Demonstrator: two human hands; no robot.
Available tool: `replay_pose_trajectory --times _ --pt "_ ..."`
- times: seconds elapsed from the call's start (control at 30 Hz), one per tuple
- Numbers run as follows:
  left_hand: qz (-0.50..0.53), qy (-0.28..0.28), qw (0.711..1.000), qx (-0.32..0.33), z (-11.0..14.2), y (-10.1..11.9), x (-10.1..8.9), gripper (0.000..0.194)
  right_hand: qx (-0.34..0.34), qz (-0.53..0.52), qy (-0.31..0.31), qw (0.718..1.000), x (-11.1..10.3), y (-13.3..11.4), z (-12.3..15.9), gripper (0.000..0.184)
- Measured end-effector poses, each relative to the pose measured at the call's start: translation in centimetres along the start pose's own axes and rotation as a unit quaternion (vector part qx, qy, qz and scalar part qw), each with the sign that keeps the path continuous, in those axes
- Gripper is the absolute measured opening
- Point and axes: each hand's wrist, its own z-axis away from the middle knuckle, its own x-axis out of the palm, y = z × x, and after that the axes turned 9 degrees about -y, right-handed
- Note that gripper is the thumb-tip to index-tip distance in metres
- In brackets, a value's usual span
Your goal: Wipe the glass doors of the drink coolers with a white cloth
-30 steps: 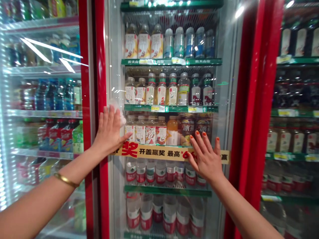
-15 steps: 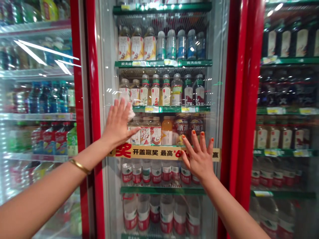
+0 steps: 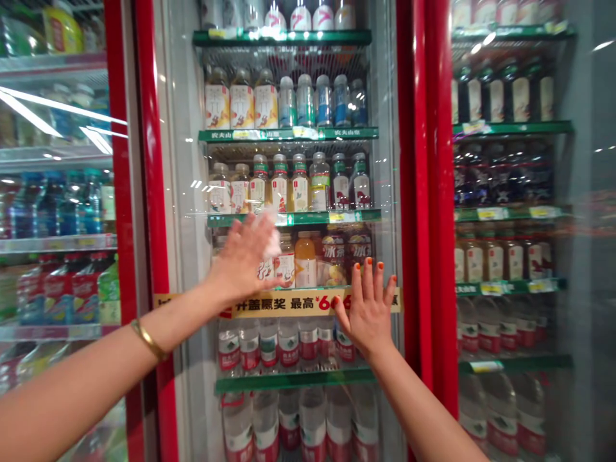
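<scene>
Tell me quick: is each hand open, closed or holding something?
Left hand: open, flat over a white cloth at the glass door.
Right hand: open, fingers spread against the glass door, holding nothing visible.

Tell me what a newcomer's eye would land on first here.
Probably the left hand, just left of centre, with a white tissue-like wad, and the orange-nailed right hand over the right part of the tan banner. Then perhaps the red frame left of the shelved bottles, and the gold bangle on the left forearm.
</scene>
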Motion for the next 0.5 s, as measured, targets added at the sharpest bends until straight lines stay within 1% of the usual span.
replay_pose_trajectory --times 0.03,0.07,0.1,0.13,0.17,0.2,0.27,0.3,0.33,0.37,0.4,0.43,0.47,0.5 --pt "0.007 -0.031 0.997 0.064 0.6 1.8 0.7 0.113 0.010 0.000 0.005 1.000 0.1 -0.1 0.1 0.101" --pt "0.019 -0.074 0.986 0.145 1.1 3.1 1.1 0.111 0.020 0.000 0.009 1.000 0.2 -0.1 0.1 0.101" --pt "0.032 -0.121 0.969 0.215 1.2 3.7 1.3 0.110 0.025 -0.001 0.011 1.000 0.2 -0.2 0.1 0.100" --pt "0.039 -0.154 0.955 0.250 0.8 3.6 1.2 0.109 0.025 -0.002 0.012 1.000 0.3 -0.2 0.2 0.101" --pt "0.042 -0.170 0.952 0.251 -0.3 2.9 0.8 0.108 0.021 -0.005 0.011 1.000 0.3 -0.2 0.2 0.102" --pt "0.040 -0.167 0.961 0.216 -1.8 1.9 0.4 0.106 0.017 -0.009 0.008 1.000 0.3 -0.2 0.2 0.103" --pt "0.035 -0.104 0.990 0.094 -5.3 0.2 -0.4 0.105 0.021 -0.019 0.003 1.000 0.3 -0.1 0.2 0.103" --pt "0.038 -0.071 0.996 0.045 -6.5 0.0 -0.6 0.104 0.030 -0.022 0.004 0.999 0.3 0.0 0.3 0.103" --pt "0.045 -0.049 0.998 0.008 -7.3 0.3 -0.4 0.106 0.043 -0.024 0.005 0.999 0.3 0.1 0.5 0.102" --pt "0.057 -0.058 0.997 0.002 -7.4 1.2 -0.1 0.111 0.054 -0.024 0.007 0.998 0.2 0.2 0.6 0.101" --pt "0.076 -0.093 0.992 0.034 -7.0 2.6 0.4 0.116 0.060 -0.024 0.008 0.998 0.2 0.3 0.6 0.100" --pt "0.100 -0.154 0.979 0.085 -6.2 4.1 0.8 0.113 0.060 -0.024 0.008 0.998 0.2 0.4 0.7 0.100" --pt "0.126 -0.220 0.956 0.149 -5.3 5.4 1.2 0.108 0.055 -0.025 0.006 0.998 0.1 0.5 0.8 0.100" --pt "0.145 -0.271 0.929 0.207 -4.5 6.2 1.3 0.101 0.049 -0.026 0.002 0.998 0.1 0.5 0.8 0.100"
